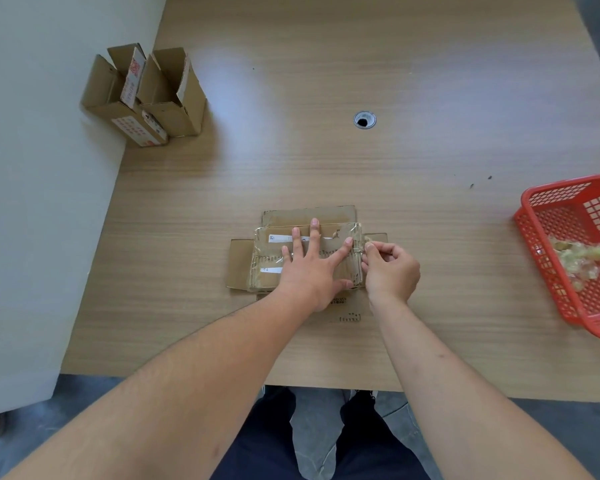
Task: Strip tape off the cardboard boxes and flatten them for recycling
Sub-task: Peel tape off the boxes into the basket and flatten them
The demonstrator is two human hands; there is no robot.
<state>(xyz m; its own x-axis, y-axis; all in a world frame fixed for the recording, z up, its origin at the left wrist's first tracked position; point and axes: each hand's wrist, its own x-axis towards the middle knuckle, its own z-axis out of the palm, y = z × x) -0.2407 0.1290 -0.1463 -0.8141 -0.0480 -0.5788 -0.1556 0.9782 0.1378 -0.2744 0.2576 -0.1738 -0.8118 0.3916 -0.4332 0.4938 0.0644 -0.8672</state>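
Both forearms reach out from the bottom of my view over the near edge of the worktop (pixel 326 81), a wide wood-grain surface. Near its front middle lies a flattened cardboard box (pixel 309 216), flaps spread out flat and its centre panel wrapped in clear tape (pixel 355 233). My left hand (pixel 312 268) lies flat on that panel, fingers straight and spread, pressing it down. My right hand (pixel 390 268) sits at the box's right edge, fingers curled, thumb and forefinger pinching a bit of the tape there. At the right edge of the worktop sits a red plastic basket (pixel 541 251) holding crumpled tape scraps (pixel 582 258). Two opened boxes (pixel 146 95) stand touching at the far left corner. A small round cable hole (pixel 364 119) lies mid-worktop.
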